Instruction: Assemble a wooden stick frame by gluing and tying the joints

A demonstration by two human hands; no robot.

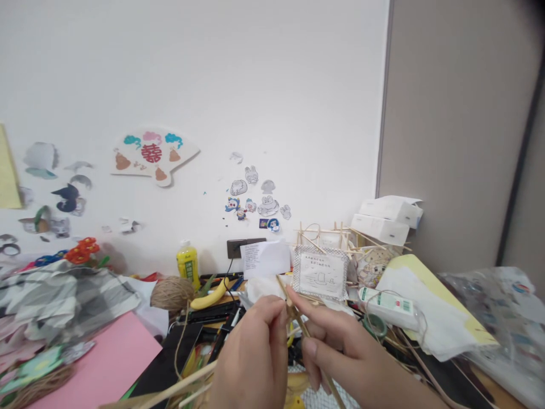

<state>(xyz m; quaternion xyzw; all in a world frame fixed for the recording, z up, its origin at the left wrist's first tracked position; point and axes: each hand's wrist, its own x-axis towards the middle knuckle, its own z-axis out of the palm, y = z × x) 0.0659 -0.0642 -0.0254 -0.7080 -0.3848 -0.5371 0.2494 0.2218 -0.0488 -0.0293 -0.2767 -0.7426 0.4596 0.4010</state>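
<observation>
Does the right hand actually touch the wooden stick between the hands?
Touching. The head view shows the right hand holding the wooden stick, its thumb lying against it.

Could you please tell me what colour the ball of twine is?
The ball of twine is light brown, clearest in the head view.

The cluttered desk [508, 397] carries a ball of twine [172, 293]; right of the ball are a yellow bottle [188, 267] and a banana [212, 296]; left of it, a checked cloth [63, 295]. Nearer than the ball lies a pink sheet [106, 363]; well right of the ball, a plastic bag [506, 326].
</observation>
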